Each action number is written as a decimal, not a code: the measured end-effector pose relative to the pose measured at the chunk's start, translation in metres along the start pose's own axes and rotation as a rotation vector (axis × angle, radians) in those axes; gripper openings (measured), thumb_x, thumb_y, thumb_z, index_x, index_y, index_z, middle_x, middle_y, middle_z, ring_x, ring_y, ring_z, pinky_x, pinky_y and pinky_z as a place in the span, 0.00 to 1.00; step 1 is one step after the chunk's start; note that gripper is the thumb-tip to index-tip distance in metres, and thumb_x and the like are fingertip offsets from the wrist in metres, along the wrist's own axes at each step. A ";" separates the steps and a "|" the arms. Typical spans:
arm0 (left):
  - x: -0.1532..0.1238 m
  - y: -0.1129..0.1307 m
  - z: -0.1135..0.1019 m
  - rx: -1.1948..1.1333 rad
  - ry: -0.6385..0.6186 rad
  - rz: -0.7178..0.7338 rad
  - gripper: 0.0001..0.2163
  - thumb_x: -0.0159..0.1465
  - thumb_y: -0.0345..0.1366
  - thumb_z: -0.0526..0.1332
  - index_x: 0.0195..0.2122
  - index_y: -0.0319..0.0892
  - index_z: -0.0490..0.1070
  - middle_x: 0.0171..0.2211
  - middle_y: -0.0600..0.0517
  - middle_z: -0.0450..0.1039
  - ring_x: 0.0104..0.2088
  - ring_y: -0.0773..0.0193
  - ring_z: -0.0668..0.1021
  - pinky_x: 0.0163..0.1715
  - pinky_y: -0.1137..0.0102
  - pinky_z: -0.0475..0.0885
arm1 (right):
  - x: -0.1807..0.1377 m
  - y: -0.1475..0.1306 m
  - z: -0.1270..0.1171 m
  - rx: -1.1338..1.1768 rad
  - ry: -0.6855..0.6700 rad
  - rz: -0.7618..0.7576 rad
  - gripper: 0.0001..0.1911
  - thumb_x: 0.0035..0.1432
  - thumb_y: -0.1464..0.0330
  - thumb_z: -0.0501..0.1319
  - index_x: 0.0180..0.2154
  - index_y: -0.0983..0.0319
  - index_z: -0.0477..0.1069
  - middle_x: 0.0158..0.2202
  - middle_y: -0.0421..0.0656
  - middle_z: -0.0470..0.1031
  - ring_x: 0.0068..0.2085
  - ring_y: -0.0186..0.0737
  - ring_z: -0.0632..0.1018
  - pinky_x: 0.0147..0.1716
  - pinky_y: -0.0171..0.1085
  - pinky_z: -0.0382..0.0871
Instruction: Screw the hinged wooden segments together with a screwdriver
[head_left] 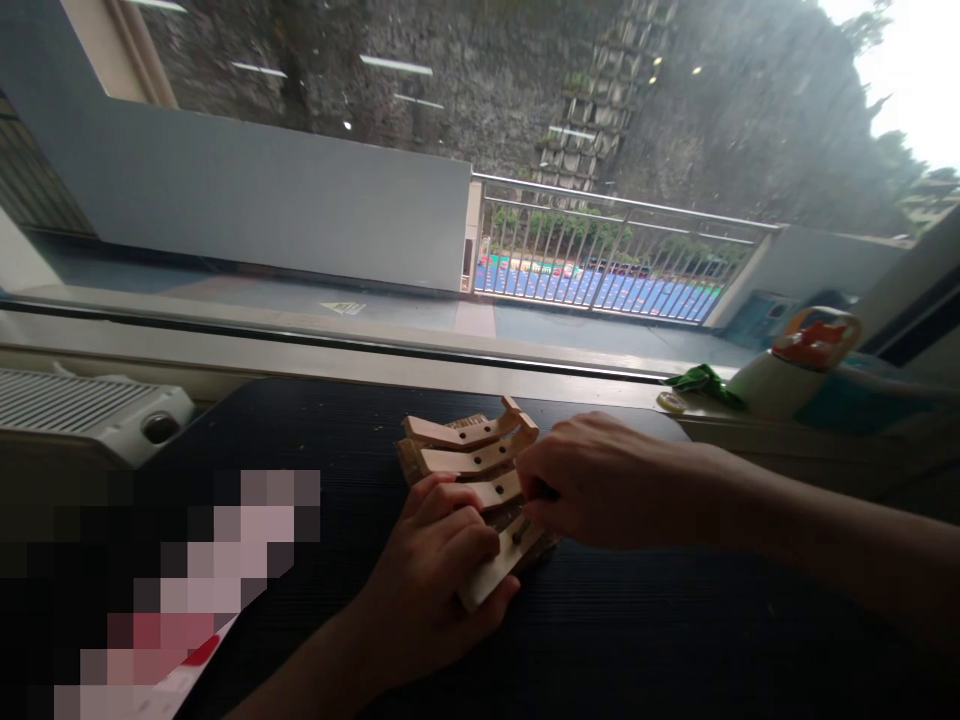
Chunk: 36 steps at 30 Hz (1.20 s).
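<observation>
A wooden assembly (469,452) of several curved slats lies on the dark tabletop (315,430) by the window. My left hand (439,565) is closed around its near end, fingers curled over the wood. My right hand (592,480) comes in from the right with its fingers pinched together against the middle slats; a small dark piece shows at its fingertips, too small to name.
A white radiator (82,410) stands at the far left below the sill. On the sill at right lie a green scrap (705,382) and a white and orange object (802,360). A blurred patch covers the lower left. A window looks onto a terrace with railings.
</observation>
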<state>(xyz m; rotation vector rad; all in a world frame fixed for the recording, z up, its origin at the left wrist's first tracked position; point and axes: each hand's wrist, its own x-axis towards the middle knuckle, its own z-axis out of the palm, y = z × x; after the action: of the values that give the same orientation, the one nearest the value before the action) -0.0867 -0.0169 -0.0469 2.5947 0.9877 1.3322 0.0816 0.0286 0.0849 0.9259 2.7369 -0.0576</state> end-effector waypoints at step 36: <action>0.001 0.002 -0.002 -0.016 -0.006 -0.025 0.06 0.56 0.32 0.62 0.33 0.44 0.66 0.28 0.55 0.72 0.40 0.60 0.72 0.51 0.58 0.62 | -0.020 -0.005 -0.009 0.115 0.087 -0.161 0.10 0.55 0.79 0.54 0.27 0.62 0.68 0.25 0.37 0.70 0.25 0.30 0.67 0.27 0.33 0.54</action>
<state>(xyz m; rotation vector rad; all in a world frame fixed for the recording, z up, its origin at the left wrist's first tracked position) -0.0873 -0.0183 -0.0447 2.5647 1.0007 1.3203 0.0917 0.0134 0.0983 0.7510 2.9104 -0.2108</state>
